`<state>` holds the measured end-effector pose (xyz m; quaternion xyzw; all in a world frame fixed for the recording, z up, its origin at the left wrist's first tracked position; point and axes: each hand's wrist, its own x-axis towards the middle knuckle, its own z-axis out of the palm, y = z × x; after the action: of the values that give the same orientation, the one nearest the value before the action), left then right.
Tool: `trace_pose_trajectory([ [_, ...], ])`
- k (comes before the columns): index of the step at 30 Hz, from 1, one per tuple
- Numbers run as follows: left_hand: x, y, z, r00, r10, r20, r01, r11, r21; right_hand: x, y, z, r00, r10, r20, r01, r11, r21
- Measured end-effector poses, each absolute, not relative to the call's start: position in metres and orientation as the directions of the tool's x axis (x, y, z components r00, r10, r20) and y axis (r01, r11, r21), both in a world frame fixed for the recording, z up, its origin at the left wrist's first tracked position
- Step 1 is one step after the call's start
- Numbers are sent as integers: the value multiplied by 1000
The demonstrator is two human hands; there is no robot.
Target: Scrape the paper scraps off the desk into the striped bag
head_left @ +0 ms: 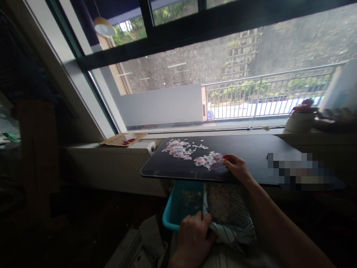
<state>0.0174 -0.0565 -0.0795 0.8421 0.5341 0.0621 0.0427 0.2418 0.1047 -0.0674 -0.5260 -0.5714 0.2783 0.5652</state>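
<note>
A dark tabletop point(251, 149) carries heaps of small pink and white paper scraps point(192, 152) near its left end. My right hand point(237, 167) lies on the table beside the nearer heap, fingers curled against a thin reddish flat piece point(219, 166) at the scraps. Below the table edge my left hand point(193, 236) is closed on the rim of a turquoise plastic bin point(174, 210), pinching a striped white cloth point(234, 219) that drapes into it. Scraps lie in the bin and on the cloth.
A white radiator point(111, 167) runs under the window sill, with brown cardboard and red scissors point(124, 140) on top. A white pot point(301, 119) stands on the sill at right. Outside are a balcony railing point(264, 93) and a wall. A blurred patch covers the table's right part.
</note>
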Motion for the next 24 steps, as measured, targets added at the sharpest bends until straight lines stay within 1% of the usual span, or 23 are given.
trace_pose_trajectory([
  [4, 17, -56, -81, 431, 899, 78, 889, -438, 133, 241, 103, -67, 160, 923, 350, 242, 307, -920],
  [6, 17, -56, -82, 430, 900, 73, 891, -436, 131, 240, 102, -66, 142, 925, 351, 251, 309, -917],
  [10, 18, -56, -81, 426, 902, 63, 893, -431, 130, 240, 100, -64, 211, 913, 350, 306, 278, -910],
  [13, 18, -56, -79, 431, 901, 55, 891, -435, 133, 241, 100, -63, 201, 916, 346, 280, 285, -917],
  [15, 18, -56, -78, 429, 902, 48, 892, -432, 131, 242, 100, -64, 196, 914, 354, 301, 288, -909],
  [18, 19, -57, -77, 411, 910, 52, 903, -414, 118, 243, 101, -65, 259, 891, 373, 371, 265, -890],
  [20, 21, -58, -76, 399, 915, 55, 909, -403, 110, 243, 101, -66, 283, 882, 376, 361, 265, -894],
  [24, 23, -59, -72, 387, 921, 49, 915, -390, 106, 240, 101, -66, 189, 900, 392, 284, 332, -900],
])
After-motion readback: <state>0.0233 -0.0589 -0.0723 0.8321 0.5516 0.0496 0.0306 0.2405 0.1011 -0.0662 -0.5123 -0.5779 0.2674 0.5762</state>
